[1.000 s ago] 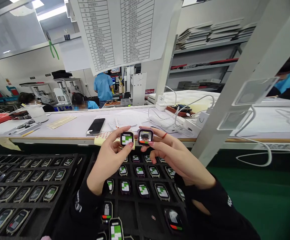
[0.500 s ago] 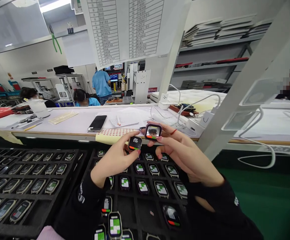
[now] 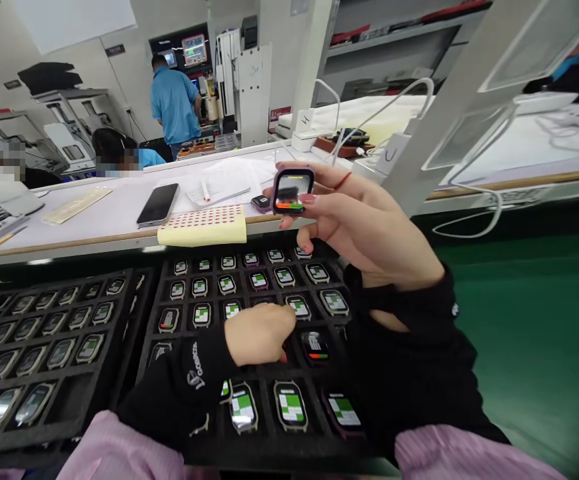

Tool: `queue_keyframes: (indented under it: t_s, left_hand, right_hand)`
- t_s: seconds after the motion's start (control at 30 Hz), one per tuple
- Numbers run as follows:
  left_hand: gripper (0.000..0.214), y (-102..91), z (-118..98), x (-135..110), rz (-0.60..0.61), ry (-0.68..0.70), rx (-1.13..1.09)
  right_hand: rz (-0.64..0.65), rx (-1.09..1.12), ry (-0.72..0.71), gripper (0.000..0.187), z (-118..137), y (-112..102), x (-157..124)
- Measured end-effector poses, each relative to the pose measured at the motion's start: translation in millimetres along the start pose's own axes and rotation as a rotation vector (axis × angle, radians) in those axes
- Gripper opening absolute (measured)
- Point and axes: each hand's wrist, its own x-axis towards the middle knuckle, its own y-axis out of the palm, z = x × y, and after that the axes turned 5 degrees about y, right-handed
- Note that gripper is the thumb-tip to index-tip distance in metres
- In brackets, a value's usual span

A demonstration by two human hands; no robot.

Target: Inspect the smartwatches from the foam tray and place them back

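Note:
My right hand (image 3: 364, 223) is raised over the bench edge, fingers pinched on a purple-cased smartwatch body (image 3: 293, 191) whose screen faces me. My left hand (image 3: 259, 333) is down on the black tray (image 3: 164, 363), fingers curled over a cell in the middle rows; what it holds, if anything, is hidden. Just right of it lies a watch with a red and green bar on its screen (image 3: 315, 347). Several watches with green and white screens (image 3: 290, 405) fill the other cells.
A second black tray (image 3: 64, 400) of dark-screened watches sits to the left. On the white bench lie a phone (image 3: 158, 204), a yellow sheet of red dot stickers (image 3: 203, 225), papers and white chargers with cables (image 3: 392, 155). People work at benches behind. Green floor is to the right.
My left hand dropped from beside the right hand down onto the tray, taking its watch out of sight. The right hand stayed raised with its watch. The view tilted downward.

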Motion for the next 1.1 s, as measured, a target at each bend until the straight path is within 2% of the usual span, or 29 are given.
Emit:
queue_keyframes:
  t_s: [0.17,0.3,0.47,0.53,0.6,0.7,0.8,0.93,1.0,1.1]
  left_hand:
    - [0.054,11.6,-3,3,0.012,-0.004,-0.02]
    - [0.063,8.8,-8,4,0.048,-0.047,-0.023]
    - [0.071,-0.3,-14,-3,0.101,-0.136,0.09]
    - [0.069,-8.7,-11,-10,0.005,-0.164,0.111]
    - [0.062,-20.1,-6,-19,-0.173,-0.18,0.057]
    - [0.057,-38.4,7,-34,-0.491,-0.171,-0.189]
    - [0.074,-51.2,17,-44,-0.735,-0.104,-0.446]
    - [0.087,-56.8,20,-47,-0.982,0.023,-0.64]
    - [0.083,-56.6,19,-44,-1.07,0.093,-0.671]
    - [0.07,-55.6,19,-39,-1.135,0.141,-0.656]
  right_hand:
    - [0.037,-0.036,-0.02,0.039,-3,-3,1]
    - [0.058,-0.047,-0.024,0.039,-1,-3,0]
    - [0.056,-0.013,0.007,0.036,3,-3,-2]
    - [0.059,0.0,0.017,0.035,4,-2,-2]
    - [0.069,0.017,0.029,0.034,4,-1,-2]
    - [0.1,0.061,0.052,0.032,2,2,-1]
    - [0.134,0.115,0.084,0.03,-2,7,3]
    - [0.141,0.179,0.137,0.03,-9,12,8]
    - [0.154,0.203,0.165,0.028,-12,14,10]
    - [0.177,0.205,0.195,0.025,-19,15,11]
